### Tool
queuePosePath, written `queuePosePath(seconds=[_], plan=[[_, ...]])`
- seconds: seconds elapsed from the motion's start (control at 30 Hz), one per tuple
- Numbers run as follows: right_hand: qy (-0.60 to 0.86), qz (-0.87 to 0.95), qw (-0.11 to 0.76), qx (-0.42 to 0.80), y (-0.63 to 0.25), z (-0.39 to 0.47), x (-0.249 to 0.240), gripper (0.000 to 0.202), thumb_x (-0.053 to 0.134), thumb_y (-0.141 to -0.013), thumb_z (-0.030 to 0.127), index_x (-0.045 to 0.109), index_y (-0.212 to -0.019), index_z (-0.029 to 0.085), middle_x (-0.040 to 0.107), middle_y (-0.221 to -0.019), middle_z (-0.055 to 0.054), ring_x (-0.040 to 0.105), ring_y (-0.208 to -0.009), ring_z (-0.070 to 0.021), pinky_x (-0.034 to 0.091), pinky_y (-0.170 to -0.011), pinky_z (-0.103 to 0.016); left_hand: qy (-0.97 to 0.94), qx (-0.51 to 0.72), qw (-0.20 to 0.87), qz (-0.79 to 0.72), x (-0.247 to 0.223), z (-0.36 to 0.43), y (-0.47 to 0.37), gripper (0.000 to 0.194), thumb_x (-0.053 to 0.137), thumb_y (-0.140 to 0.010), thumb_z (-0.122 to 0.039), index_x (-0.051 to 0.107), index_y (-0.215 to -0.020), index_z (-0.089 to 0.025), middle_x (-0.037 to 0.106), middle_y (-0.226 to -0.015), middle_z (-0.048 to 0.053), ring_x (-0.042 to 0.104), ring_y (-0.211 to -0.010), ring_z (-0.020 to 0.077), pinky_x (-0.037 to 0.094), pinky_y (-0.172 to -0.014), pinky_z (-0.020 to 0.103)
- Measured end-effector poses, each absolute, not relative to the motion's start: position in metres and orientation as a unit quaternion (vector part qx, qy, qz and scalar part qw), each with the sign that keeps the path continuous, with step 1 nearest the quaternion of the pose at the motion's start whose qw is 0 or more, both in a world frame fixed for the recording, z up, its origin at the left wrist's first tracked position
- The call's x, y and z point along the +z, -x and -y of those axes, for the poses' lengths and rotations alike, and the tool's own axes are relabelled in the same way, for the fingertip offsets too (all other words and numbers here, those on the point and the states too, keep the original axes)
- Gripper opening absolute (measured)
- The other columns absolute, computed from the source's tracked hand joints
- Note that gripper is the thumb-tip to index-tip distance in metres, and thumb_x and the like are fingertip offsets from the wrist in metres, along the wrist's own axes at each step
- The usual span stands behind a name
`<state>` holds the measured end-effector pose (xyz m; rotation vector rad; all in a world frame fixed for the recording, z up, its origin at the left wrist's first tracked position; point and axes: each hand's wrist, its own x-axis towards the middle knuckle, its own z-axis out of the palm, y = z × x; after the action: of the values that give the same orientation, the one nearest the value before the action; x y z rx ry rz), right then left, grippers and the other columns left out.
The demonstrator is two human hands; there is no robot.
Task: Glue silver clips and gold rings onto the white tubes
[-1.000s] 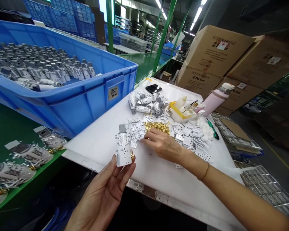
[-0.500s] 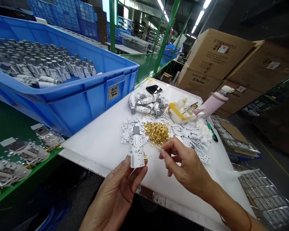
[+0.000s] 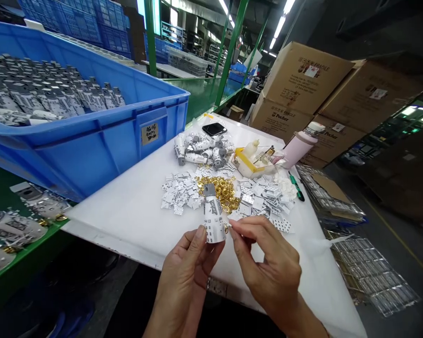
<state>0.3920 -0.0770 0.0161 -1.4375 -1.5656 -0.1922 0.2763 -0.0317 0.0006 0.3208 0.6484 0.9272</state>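
Note:
My left hand [image 3: 186,263] grips the lower end of a white and grey cylindrical model part [image 3: 214,218], held upright over the table. A gold ring shows on its right side. Close beside that ring, my right hand [image 3: 268,263] pinches a small white piece [image 3: 230,222] between thumb and forefinger; whether it touches the part, I cannot tell. Behind the held part lies a heap of gold rings [image 3: 225,190]. Small white flat pieces [image 3: 181,192] are spread to its left, and more white plates [image 3: 264,202] with holes lie to its right.
Several similar model parts [image 3: 204,152] are piled farther back near a phone [image 3: 214,128]. A yellow-edged tray [image 3: 248,164], a pink bottle [image 3: 299,146] and a green-handled tool [image 3: 296,187] stand or lie at right. A blue crate [image 3: 102,159] full of parts borders the left; cartons [image 3: 299,84] are stacked behind.
My left hand has moved right with the model part and turned it, showing a different side. My right hand has brought the small white piece nearer to it. The camera view has shifted slightly.

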Motion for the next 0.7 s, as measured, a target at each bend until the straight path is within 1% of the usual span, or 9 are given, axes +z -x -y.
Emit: queuePosePath(seconds=[0.17,0.3,0.47,0.57,0.7], plan=[[0.584,0.638,0.486,-0.125,-0.389,0.075,0.010,0.021,0.058,-0.087,0.003,0.066,-0.101,0.017,0.067,-0.085,-0.005,0.064,-0.078,-0.0150,0.057,-0.069,-0.028,-0.152,0.439,0.829,-0.311,-0.001,0.036,-0.277,0.006,0.069,-0.085,-0.019,0.072,-0.082,-0.015,0.074,-0.086,0.002,0.067,-0.087,0.0118,0.056,-0.092,0.026],[0.579,0.647,0.477,-0.135,-0.388,0.076,0.007,0.025,0.058,-0.087,0.002,0.065,-0.106,0.016,0.067,-0.085,-0.005,0.064,-0.077,-0.0150,0.057,-0.068,-0.028,-0.145,0.444,0.828,-0.311,-0.001,0.036,-0.279,0.003,0.070,-0.083,-0.018,0.072,-0.082,-0.016,0.074,-0.086,0.001,0.067,-0.086,0.0110,0.057,-0.088,0.022],[0.576,0.654,0.467,-0.150,-0.388,0.076,0.004,0.026,0.060,-0.086,0.000,0.065,-0.107,0.014,0.067,-0.086,-0.006,0.064,-0.079,-0.0143,0.056,-0.070,-0.027,-0.146,0.447,0.817,-0.334,0.000,0.035,-0.282,0.003,0.073,-0.081,-0.018,0.072,-0.083,-0.016,0.073,-0.086,0.001,0.067,-0.085,0.0117,0.058,-0.086,0.024],[0.570,0.651,0.472,-0.166,-0.389,0.075,0.003,0.026,0.060,-0.086,0.000,0.065,-0.107,0.014,0.067,-0.086,-0.006,0.063,-0.078,-0.0147,0.056,-0.070,-0.027,-0.153,0.446,0.814,-0.340,-0.001,0.036,-0.282,0.006,0.072,-0.082,-0.021,0.071,-0.085,-0.016,0.072,-0.087,0.001,0.066,-0.087,0.0123,0.059,-0.085,0.025],[0.559,0.654,0.478,-0.177,-0.391,0.074,0.001,0.028,0.060,-0.085,-0.003,0.065,-0.107,0.012,0.067,-0.086,-0.007,0.063,-0.079,-0.0152,0.055,-0.071,-0.028,-0.159,0.440,0.818,-0.333,-0.004,0.037,-0.283,0.005,0.071,-0.083,-0.022,0.069,-0.085,-0.018,0.072,-0.087,0.000,0.065,-0.088,0.0120,0.058,-0.087,0.025]])
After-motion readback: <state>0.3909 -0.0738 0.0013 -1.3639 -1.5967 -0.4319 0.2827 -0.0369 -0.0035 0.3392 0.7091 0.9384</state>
